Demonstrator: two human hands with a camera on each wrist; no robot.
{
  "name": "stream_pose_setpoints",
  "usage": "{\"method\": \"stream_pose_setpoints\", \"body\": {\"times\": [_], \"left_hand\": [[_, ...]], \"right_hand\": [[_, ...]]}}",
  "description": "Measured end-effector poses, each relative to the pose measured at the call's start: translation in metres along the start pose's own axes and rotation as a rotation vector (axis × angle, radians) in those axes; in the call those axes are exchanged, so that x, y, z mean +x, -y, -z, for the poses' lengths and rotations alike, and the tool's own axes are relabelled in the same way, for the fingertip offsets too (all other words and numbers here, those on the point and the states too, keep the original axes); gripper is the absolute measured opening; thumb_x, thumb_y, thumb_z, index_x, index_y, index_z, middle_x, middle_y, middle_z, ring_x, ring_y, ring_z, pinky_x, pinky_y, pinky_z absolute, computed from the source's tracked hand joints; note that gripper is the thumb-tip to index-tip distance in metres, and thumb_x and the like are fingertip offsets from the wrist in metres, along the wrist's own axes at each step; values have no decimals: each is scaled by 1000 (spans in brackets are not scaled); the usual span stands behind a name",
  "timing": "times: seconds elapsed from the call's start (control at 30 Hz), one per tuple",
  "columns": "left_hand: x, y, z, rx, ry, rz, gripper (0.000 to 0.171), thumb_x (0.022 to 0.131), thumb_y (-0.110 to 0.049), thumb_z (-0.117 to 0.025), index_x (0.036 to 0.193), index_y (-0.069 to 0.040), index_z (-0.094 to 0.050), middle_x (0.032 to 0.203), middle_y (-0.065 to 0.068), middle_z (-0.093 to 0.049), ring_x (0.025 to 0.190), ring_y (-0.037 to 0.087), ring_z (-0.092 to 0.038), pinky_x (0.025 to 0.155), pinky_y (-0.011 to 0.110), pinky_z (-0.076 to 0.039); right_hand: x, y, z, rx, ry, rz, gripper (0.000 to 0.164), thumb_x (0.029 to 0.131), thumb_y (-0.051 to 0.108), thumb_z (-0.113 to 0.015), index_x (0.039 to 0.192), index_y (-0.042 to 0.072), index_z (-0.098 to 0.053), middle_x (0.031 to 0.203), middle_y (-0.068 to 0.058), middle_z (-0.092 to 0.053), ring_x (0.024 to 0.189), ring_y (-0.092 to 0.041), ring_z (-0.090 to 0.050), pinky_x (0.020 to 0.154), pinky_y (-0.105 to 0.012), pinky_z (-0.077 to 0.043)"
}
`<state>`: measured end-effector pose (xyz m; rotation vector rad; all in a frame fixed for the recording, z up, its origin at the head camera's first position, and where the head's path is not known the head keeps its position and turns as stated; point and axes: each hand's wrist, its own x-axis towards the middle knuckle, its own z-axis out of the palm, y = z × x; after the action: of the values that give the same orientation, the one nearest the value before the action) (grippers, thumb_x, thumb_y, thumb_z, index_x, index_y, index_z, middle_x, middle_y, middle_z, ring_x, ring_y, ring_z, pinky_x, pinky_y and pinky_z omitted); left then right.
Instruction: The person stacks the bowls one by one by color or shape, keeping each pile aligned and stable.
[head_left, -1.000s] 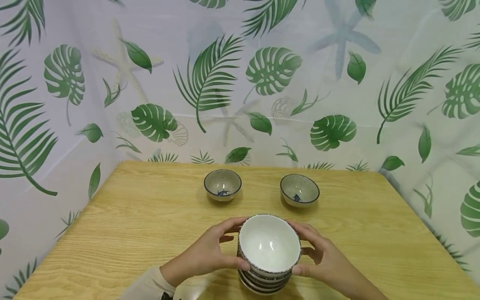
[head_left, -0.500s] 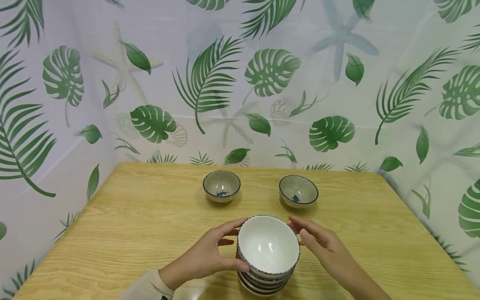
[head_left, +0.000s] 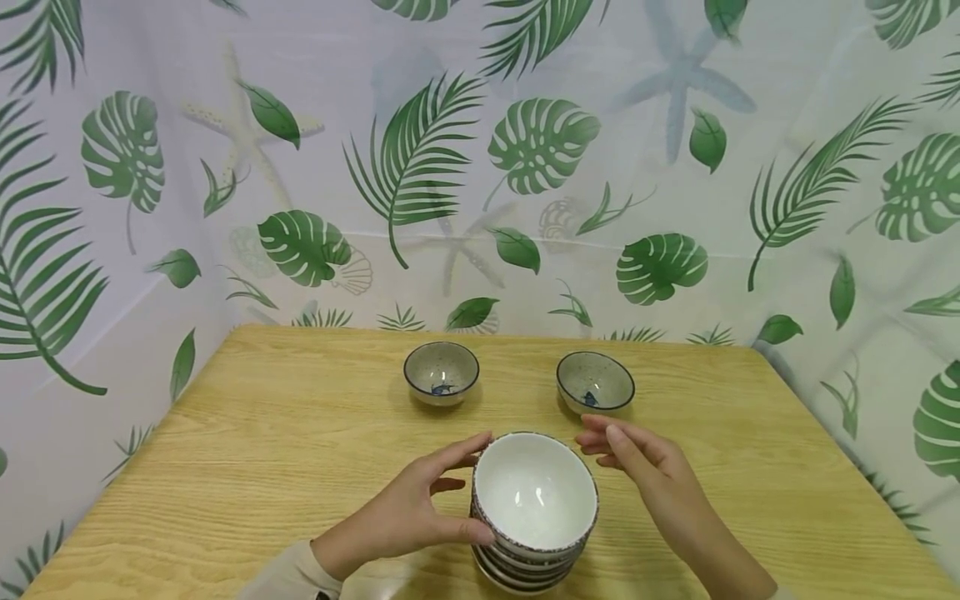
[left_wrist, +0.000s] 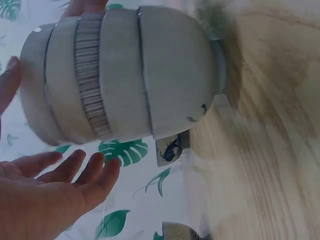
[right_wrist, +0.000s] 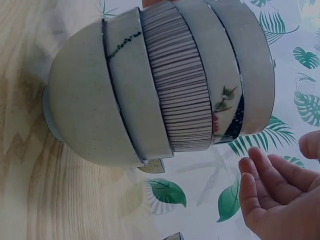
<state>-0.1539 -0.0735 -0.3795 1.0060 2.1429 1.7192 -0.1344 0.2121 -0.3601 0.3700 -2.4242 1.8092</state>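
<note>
A stack of nested bowls [head_left: 536, 492] stands upright near the front of the table; the top one is white inside with a speckled dark rim. From the side, the stack [left_wrist: 120, 75] shows plain, striped and floral outer walls. My left hand [head_left: 405, 512] holds it at the left, thumb on the near side below the rim and fingertips reaching toward the far side. My right hand [head_left: 663, 479] is off the stack, to its right and a little behind, holding nothing. In the right wrist view that hand [right_wrist: 285, 200] has its fingers loosely extended beside the bowls.
Two smaller speckled grey bowls with dark rims and blue motifs, one left [head_left: 441, 375] and one right [head_left: 596, 383], sit toward the back of the wooden table [head_left: 247, 450]. A leaf-patterned cloth [head_left: 420, 250] rises behind the table's edge.
My right hand has let go of the stack and moved back and to the right, toward the right small bowl. The left hand and the bowls have stayed nearly still.
</note>
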Motion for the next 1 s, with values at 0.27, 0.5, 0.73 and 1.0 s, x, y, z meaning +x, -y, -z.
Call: {"method": "stream_pose_setpoints", "body": {"times": [0.27, 0.5, 0.73, 1.0], "left_hand": [[1, -7, 18, -135, -284, -81, 27, 95, -16, -53, 118, -6, -63, 118, 4, -61, 113, 20, -52, 95, 38, -41], [5, -14, 27, -182, -579, -312, 26, 99, -9, -43, 105, 7, -62, 98, 14, -66, 95, 30, -60, 90, 43, -45], [12, -20, 34, -245, -754, -428, 26, 100, -9, -40, 105, 3, -63, 95, 9, -66, 92, 26, -61, 82, 39, -50], [27, -7, 43, -283, -869, -394, 32, 101, -20, -39, 110, 2, -60, 96, 15, -63, 89, 28, -61, 74, 34, -53]], "right_hand": [[4, -4, 2, 25, -129, -87, 41, 98, 33, -46, 107, -6, -57, 95, -15, -62, 89, -20, -61, 81, -28, -50], [10, -8, 5, 71, -142, -72, 40, 98, 29, -47, 103, -9, -57, 88, -11, -62, 84, -19, -61, 79, -29, -51], [18, -7, 10, 212, -84, 8, 45, 101, 27, -41, 110, -14, -56, 96, -15, -64, 92, -22, -62, 84, -33, -49], [27, -6, 12, 356, -7, 23, 37, 102, 25, -38, 111, -2, -62, 99, -8, -66, 99, -27, -59, 89, -36, -45]]}}
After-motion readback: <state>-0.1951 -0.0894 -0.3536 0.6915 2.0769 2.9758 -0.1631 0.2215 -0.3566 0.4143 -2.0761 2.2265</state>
